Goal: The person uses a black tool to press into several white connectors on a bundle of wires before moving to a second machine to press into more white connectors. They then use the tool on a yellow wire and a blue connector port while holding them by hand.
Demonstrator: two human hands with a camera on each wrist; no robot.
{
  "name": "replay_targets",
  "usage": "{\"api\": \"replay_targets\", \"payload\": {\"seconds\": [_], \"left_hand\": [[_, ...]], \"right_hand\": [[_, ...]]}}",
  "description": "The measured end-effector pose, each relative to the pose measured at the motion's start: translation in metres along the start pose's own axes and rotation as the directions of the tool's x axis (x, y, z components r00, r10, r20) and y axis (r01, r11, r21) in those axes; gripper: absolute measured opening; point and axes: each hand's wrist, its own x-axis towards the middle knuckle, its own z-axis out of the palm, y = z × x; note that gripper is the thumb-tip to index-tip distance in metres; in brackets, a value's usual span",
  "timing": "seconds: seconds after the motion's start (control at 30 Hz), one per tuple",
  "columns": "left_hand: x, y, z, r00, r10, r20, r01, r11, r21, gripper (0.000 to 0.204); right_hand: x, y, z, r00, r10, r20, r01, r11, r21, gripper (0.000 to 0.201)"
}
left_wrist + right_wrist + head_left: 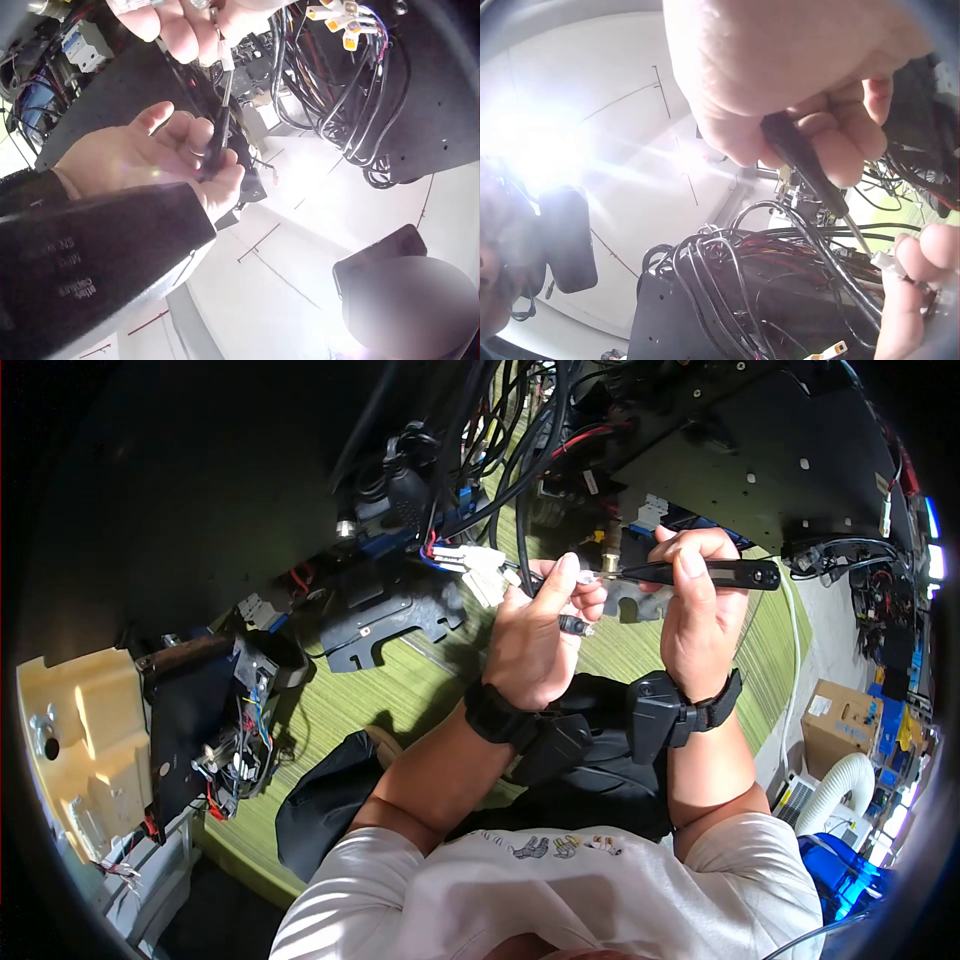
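Note:
My right hand (pixel 700 615) grips the black handle of a screwdriver (pixel 745 574) whose thin metal shaft points left. Between thumb and fingers, my left hand (pixel 535 640) pinches a small whitish connector (pixel 889 264). The screwdriver's tip is right at the end of that connector. Below the left fingers sticks out a black cable plug (pixel 575 625) with a metal end. White connectors (pixel 480 565) on coloured wires hang just left of the left hand. In the left wrist view, the right fingers wrap the screwdriver handle (pixel 217 142).
Black cables (pixel 525 470) hang between two large black panels, the right panel (pixel 760 460) close above the right hand. A black bracket (pixel 385 620) stands over green carpet (pixel 440 690). At the left is a beige panel (pixel 85 745); a cardboard box (pixel 840 725) lies right.

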Motion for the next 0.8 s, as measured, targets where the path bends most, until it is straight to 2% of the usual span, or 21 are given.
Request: {"api": "replay_targets", "payload": {"seconds": [0.07,0.17,0.23,0.3,0.37,0.4,0.43,0.47,0.5,0.53,0.57,0.63,0.67,0.77,0.8], "left_hand": [[0.001,0.000,-0.002,1.000,0.008,0.028,-0.008,1.000,-0.009,0.012],[0.001,0.001,0.000,1.000,0.013,0.009,-0.013,1.000,0.007,0.012],[0.001,0.002,0.000,1.000,0.016,0.011,-0.016,1.000,0.013,0.012],[-0.001,0.003,0.004,0.998,0.018,-0.060,-0.016,1.000,0.021,0.011],[0.004,0.001,-0.008,1.000,0.009,0.022,-0.009,1.000,-0.017,0.010],[0.006,0.001,-0.012,0.998,0.015,0.069,-0.012,0.999,-0.039,0.010],[0.008,0.000,-0.015,0.993,0.020,0.114,-0.013,0.998,-0.062,0.009],[0.010,0.000,-0.016,0.999,-0.007,0.033,0.009,0.998,-0.054,0.010],[0.011,0.001,-0.016,0.998,-0.024,-0.051,0.022,0.999,-0.042,0.010],[0.007,0.003,-0.012,1.000,-0.002,-0.011,0.003,0.996,0.085,0.012],[0.012,0.003,-0.016,1.000,-0.017,-0.014,0.018,0.998,0.068,0.012],[0.013,0.005,-0.018,0.996,-0.062,-0.061,0.069,0.990,0.122,0.012],[0.016,0.003,-0.022,0.996,-0.038,-0.082,0.046,0.995,0.094,0.013],[0.019,0.007,-0.026,0.989,-0.145,-0.013,0.143,0.982,-0.123,0.014],[0.022,0.007,-0.029,0.992,-0.130,0.003,0.129,0.985,-0.115,0.012]], "right_hand": [[0.000,-0.001,0.001,1.000,0.010,0.015,-0.011,0.999,0.034,0.010],[0.000,-0.002,0.000,0.999,-0.006,0.043,0.007,1.000,-0.013,0.010],[0.000,-0.001,0.002,1.000,0.010,0.017,-0.010,1.000,-0.006,0.009],[0.001,0.000,-0.001,0.997,-0.016,0.076,0.022,0.997,-0.077,0.010],[0.001,-0.001,0.001,0.994,-0.047,0.094,0.056,0.994,-0.092,0.008],[0.003,-0.001,0.001,0.984,-0.127,0.122,0.153,0.961,-0.229,0.007],[0.002,-0.002,0.002,0.982,-0.133,0.135,0.165,0.949,-0.267,0.007],[0.001,-0.010,0.008,0.987,-0.070,0.142,0.100,0.972,-0.213,0.004],[-0.001,-0.006,0.009,0.957,-0.197,0.213,0.272,0.865,-0.421,0.005],[-0.002,-0.005,0.012,0.986,-0.018,0.169,0.075,0.937,-0.341,0.007],[0.000,-0.006,0.010,0.972,-0.049,0.230,0.152,0.878,-0.454,0.010],[0.001,-0.005,0.011,0.962,-0.076,0.261,0.202,0.843,-0.499,0.009],[0.001,-0.004,0.012,0.966,-0.072,0.249,0.192,0.842,-0.504,0.009],[0.001,-0.003,0.012,0.964,-0.087,0.251,0.207,0.840,-0.501,0.011],[0.001,-0.002,0.013,0.963,-0.103,0.249,0.221,0.831,-0.510,0.012]]}}
